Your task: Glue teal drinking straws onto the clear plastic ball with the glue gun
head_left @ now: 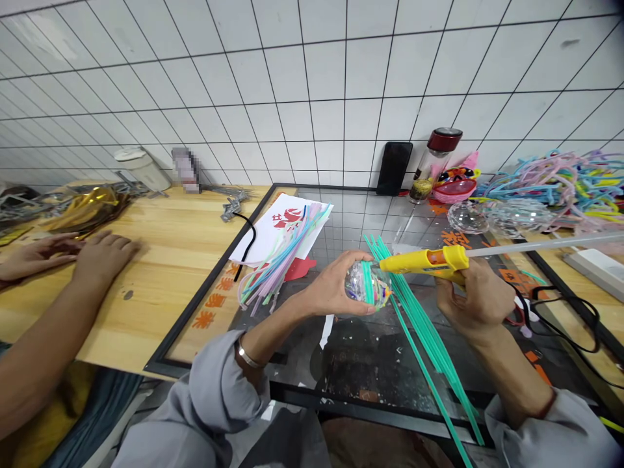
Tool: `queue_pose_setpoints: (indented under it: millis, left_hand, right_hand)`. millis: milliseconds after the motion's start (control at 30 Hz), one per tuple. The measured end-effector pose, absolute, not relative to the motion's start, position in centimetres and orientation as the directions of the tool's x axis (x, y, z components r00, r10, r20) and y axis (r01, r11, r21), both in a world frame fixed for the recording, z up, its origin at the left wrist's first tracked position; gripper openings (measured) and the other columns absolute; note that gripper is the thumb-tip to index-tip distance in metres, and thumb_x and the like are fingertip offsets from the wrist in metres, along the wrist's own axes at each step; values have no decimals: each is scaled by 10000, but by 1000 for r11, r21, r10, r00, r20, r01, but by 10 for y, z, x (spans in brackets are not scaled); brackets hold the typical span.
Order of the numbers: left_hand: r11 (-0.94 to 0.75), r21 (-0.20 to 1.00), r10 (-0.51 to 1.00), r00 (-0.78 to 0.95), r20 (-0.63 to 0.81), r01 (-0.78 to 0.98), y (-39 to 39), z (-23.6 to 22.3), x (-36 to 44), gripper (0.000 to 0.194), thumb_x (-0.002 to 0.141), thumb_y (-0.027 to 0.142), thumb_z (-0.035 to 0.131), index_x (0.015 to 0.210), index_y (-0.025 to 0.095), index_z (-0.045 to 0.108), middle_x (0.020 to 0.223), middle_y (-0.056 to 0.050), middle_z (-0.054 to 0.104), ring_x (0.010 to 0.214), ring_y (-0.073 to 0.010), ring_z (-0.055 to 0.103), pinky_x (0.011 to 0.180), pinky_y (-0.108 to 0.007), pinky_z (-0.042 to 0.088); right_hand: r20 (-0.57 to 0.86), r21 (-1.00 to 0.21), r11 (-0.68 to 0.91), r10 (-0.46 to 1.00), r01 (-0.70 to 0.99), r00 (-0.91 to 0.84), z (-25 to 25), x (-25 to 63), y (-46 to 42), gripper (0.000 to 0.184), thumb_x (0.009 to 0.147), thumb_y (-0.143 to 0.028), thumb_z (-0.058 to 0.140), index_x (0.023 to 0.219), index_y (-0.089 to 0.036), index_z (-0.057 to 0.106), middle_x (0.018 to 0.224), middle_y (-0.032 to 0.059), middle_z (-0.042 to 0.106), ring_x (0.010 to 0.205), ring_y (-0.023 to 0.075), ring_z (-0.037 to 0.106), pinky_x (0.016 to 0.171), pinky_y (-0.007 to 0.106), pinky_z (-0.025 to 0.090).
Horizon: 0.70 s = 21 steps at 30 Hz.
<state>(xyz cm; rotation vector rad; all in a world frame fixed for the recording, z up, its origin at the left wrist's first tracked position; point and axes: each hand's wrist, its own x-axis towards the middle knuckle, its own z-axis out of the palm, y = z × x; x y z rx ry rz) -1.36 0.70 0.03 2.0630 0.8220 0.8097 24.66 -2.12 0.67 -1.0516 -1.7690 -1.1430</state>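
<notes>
Green strips: they lie lengthwise on the dark tabletop, near ends past its front edge; loose green strips (419, 318) sit, I judge, within easy reach.
Left hand: the left hand (329, 286) curls around a clear plastic piece (353, 286) banded in green, held above the tabletop (351, 364), probably to steady it.
Right hand: the right hand (475, 296) wraps the handle of a yellow glue gun (424, 261).
Nozzle: aimed at the piece, likely for precise contact; whether they touch, I cannot tell.
Paper: a white sheet (253, 234) lies under pastel strips (287, 253), perhaps keeping them together.
Wall: a phone (394, 168) leans there, seemingly out of the way.
</notes>
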Motion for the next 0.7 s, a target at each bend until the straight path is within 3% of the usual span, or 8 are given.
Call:
queue_pose_setpoints:
  millis: [300, 700]
  left_hand:
    - [-502, 817, 760, 594, 263, 282, 7, 0, -14, 793, 602, 373, 830, 1290, 228, 463, 1342, -106, 526, 1237, -311, 523, 1081, -469, 413]
    - [-499, 819, 761, 594, 260, 281, 6, 2, -14, 777, 610, 346, 833, 1279, 215, 460, 1336, -109, 520, 1227, -294, 526, 1082, -444, 411]
  right_hand:
    - [912, 288, 254, 222, 923, -345, 6, 247, -21, 244, 794, -142, 597, 1029, -175, 540, 720, 30, 648, 586, 155, 610, 488, 262, 369]
    - [907, 265, 326, 237, 908, -350, 6, 246, -22, 234, 790, -114, 553, 1017, -169, 540, 718, 29, 628, 598, 145, 599, 504, 257, 349]
